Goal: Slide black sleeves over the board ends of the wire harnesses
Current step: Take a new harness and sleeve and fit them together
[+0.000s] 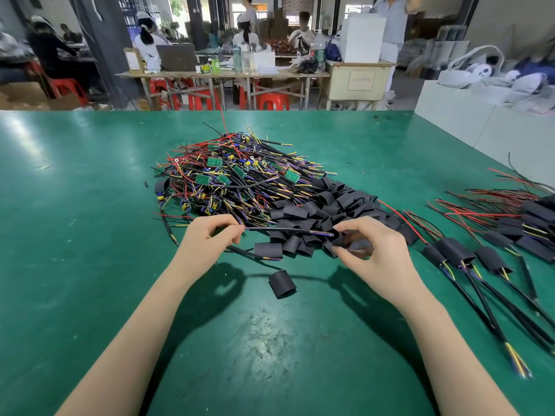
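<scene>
A big heap of wire harnesses (228,178) with small green boards lies mid-table, and a pile of loose black sleeves (324,211) spreads along its near right side. My left hand (207,235) pinches one harness's black cable (285,231), which runs level to the right. The cable's coloured wire tips enter a black sleeve (339,240) that my right hand (375,250) holds between thumb and fingers. One stray sleeve (281,284) lies alone on the mat, closer to me.
Sleeved harnesses (480,256) lie in a row at the right, cables fanning toward me. White boxes (468,115) stand at the far right of the green table (75,205). People sit at benches with red stools beyond the far edge.
</scene>
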Demonstrator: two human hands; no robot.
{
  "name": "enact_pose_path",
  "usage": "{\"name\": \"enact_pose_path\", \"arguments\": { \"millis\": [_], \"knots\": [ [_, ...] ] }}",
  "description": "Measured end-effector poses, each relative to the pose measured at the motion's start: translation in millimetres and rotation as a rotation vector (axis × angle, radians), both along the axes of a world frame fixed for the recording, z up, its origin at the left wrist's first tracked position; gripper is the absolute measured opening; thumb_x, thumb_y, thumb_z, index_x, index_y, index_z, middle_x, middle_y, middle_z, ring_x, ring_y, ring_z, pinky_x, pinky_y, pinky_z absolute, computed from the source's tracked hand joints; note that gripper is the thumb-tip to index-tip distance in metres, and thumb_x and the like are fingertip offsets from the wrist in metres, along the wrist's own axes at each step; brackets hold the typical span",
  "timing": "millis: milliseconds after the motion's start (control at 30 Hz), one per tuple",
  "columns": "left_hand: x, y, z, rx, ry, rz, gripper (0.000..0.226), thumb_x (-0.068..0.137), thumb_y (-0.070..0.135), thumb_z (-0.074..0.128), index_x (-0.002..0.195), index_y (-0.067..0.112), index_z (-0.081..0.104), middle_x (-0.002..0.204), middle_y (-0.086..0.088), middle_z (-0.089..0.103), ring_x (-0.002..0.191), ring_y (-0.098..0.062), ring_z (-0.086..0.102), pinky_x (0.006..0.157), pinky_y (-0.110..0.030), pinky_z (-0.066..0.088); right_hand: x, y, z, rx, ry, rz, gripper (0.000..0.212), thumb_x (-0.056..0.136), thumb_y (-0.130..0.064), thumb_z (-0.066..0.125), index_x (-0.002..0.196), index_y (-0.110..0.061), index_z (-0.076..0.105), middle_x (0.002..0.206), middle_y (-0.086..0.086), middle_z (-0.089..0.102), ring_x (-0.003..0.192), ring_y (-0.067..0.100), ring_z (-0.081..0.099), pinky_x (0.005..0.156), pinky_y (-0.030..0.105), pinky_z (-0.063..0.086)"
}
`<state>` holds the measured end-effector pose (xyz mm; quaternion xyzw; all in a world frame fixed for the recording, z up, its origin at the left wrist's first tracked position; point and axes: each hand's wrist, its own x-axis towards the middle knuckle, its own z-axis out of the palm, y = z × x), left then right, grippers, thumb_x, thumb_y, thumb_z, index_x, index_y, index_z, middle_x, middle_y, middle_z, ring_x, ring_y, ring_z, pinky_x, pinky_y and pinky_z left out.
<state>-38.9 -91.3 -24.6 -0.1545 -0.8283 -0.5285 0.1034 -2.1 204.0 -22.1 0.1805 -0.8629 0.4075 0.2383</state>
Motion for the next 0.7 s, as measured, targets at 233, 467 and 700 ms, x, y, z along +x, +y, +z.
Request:
{"name": "enact_pose_path", "arguments": {
  "millis": [233,467,700],
  "knots": [
    [7,5,4,-0.103,0.079,0.03,0.028,0.088,0.021,0.062,0.061,0.016,0.057,0.054,-0.001,0.047,0.05,-0.006,0.033,0.051,-0.02,0.028,2,0,3,0.098,0.039,0.016,0.03,0.074,-0.001,0.077,0.099,-0.015,0.067,0.091,-0.004,0.059,0.07,0.009,0.058,0.069,0.02,0.05],
    [18,19,10,-0.328,0.177,-0.013,0.026,0.094,0.032,0.051,0.071,0.024,0.062,0.062,0.003,0.054,0.056,-0.01,0.043,0.06,-0.031,0.037,3,-1,3,0.399,0.071,-0.05,0.023,0.074,-0.016,0.075,0.095,-0.017,0.068,0.09,-0.005,0.061,0.087,0.02,0.053,0.079,0.035,0.041],
    [21,22,11,-0.497,0.295,-0.006,0.024,0.1,0.019,0.05,0.082,0.021,0.067,0.072,0.009,0.05,0.068,-0.005,0.048,0.059,-0.029,0.038,6,-9,2,0.404,0.043,0.001,0.022,0.075,-0.023,0.076,0.094,-0.019,0.067,0.087,-0.007,0.061,0.085,0.015,0.05,0.081,0.037,0.042]
  ]
}}
